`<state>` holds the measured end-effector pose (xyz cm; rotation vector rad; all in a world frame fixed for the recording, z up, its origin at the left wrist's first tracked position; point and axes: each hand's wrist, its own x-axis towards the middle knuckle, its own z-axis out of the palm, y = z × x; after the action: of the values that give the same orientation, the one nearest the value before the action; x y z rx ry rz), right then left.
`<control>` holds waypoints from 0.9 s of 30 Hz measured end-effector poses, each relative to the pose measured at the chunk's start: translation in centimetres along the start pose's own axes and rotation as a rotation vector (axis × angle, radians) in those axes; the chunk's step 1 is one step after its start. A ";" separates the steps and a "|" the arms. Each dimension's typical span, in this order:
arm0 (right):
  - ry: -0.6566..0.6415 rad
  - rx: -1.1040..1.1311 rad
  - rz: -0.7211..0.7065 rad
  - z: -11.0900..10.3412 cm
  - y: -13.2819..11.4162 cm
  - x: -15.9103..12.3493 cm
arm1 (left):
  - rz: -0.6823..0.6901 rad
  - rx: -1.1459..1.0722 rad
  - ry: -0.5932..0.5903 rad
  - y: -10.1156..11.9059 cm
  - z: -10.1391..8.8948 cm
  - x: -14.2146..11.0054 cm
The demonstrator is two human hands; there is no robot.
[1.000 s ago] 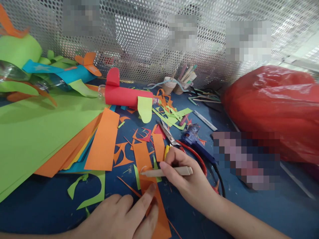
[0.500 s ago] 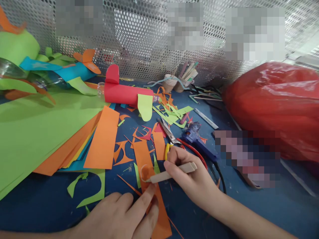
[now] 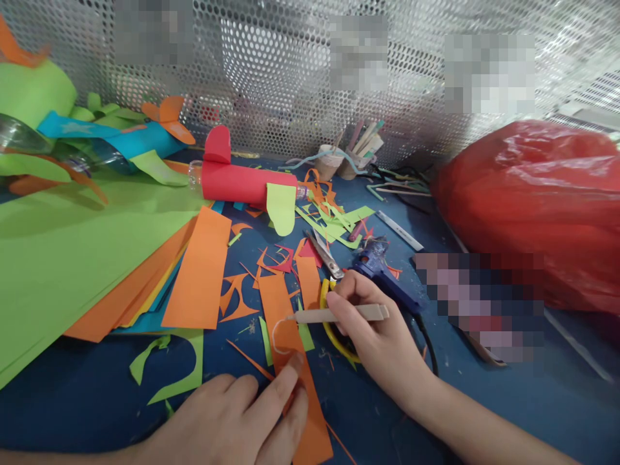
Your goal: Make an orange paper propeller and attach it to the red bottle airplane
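My right hand (image 3: pixel 375 339) pinches a pale beige marker pen (image 3: pixel 322 315), its tip touching an orange paper strip (image 3: pixel 283 300). A thin white curved line, open on one side, shows on the strip below the tip. My left hand (image 3: pixel 242 413) lies on the lower part of the strip, fingers stretched out, the index fingertip just under the curve. Partly behind my right hand are scissors (image 3: pixel 325 255) with yellow and red handles. A blue glue gun (image 3: pixel 387 278) with a black cord rests beyond that hand.
A red paper-wrapped bottle (image 3: pixel 242 184) with a green fin lies at the back. Stacked coloured sheets (image 3: pixel 97 239) spread on the left, among paper scraps. Cups of pens (image 3: pixel 358 165) stand by the perforated metal wall. A red plastic bag (image 3: pixel 527 206) bulges at right.
My right hand has moved the pen tip up along the strip, and the white line has grown into a longer curve. My left hand stays in place.
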<state>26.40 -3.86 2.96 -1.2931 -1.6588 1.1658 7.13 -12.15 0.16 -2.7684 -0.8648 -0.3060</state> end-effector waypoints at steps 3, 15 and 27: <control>-0.008 0.002 0.005 0.1 0.0 0.0 | 0.003 -0.007 0.006 0.0 0.0 0.1; -0.030 -0.007 0.001 0.0 0.0 0.0 | 0.016 0.010 0.007 0.0 -0.4 0.2; 0.003 -0.034 0.019 -0.4 -0.1 0.0 | 0.002 0.015 0.014 0.3 -0.5 0.5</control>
<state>26.75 -3.76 3.14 -1.3339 -1.6742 1.1505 7.62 -12.24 0.71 -2.7495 -0.8581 -0.3169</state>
